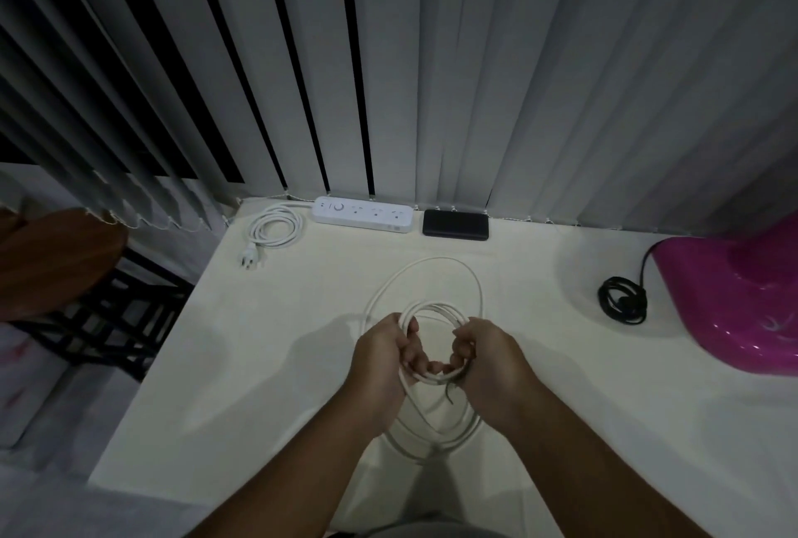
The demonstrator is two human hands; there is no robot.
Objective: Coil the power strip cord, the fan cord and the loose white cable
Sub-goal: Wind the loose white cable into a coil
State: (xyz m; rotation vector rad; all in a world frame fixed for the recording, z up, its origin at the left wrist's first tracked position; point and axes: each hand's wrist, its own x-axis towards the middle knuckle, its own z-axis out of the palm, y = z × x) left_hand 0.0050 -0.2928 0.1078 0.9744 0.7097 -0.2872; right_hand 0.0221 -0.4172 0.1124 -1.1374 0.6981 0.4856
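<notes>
Over the counter [259, 364], left hand [382, 358] and right hand [483, 358] grasp the loose white cable [432, 313], pinning loops so they cannot spring apart.

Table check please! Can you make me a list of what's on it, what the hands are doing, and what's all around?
Surface: cream table, dimly lit.
Job's things: power strip at the back, its white cord already coiled beside it; black fan cord bundled by the pink fan base; loose white cable partly coiled.
Clutter: black flat box beside the strip.
Grippers: left hand and right hand both grip the cable loops.
Cables: one big loop lies beyond the hands, more loops hang below them.
Surroundings: vertical blinds behind; brown chair on the left.
</notes>
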